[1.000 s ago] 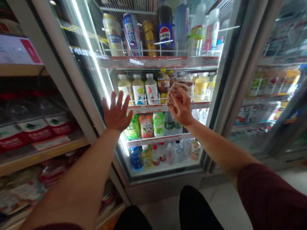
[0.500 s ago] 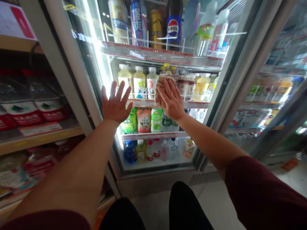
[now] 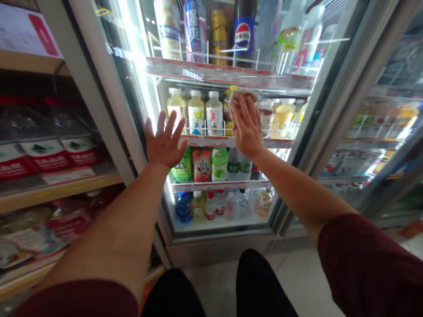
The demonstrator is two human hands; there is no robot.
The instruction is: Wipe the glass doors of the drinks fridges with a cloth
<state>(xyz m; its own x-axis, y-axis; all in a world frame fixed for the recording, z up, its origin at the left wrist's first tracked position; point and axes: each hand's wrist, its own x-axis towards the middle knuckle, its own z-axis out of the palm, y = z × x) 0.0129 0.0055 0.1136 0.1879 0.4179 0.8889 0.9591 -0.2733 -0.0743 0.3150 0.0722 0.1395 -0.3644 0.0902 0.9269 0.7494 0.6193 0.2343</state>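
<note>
A lit drinks cooler stands in front of me, its glass door (image 3: 218, 234) between my hands and the bottles. My left hand (image 3: 163, 143) rests on the glass at the left side, fingers spread, holding nothing. Under my right hand (image 3: 248, 130) is a crumpled light-brown cloth (image 3: 245, 93), pressed to the glass with nearly straight fingers. The cloth's top edge shows above the fingertips; the palm hides the rest. Behind the glass, a white-capped bottle (image 3: 214, 115) stands between the two hands.
Large cola (image 3: 243, 35) and other bottles fill the cooler's top shelf. Green and orange drinks (image 3: 202, 166) stand lower down. At left, wooden-edged shelves (image 3: 66, 190) hold red-labelled bottles (image 3: 42, 154). Another glass-fronted cooler (image 3: 370, 132) is at right. Tiled floor (image 3: 294, 273) lies below.
My right hand has slid the cloth up and to the right across the glass. The left hand stays spread on the door. The view has shifted slightly.
</note>
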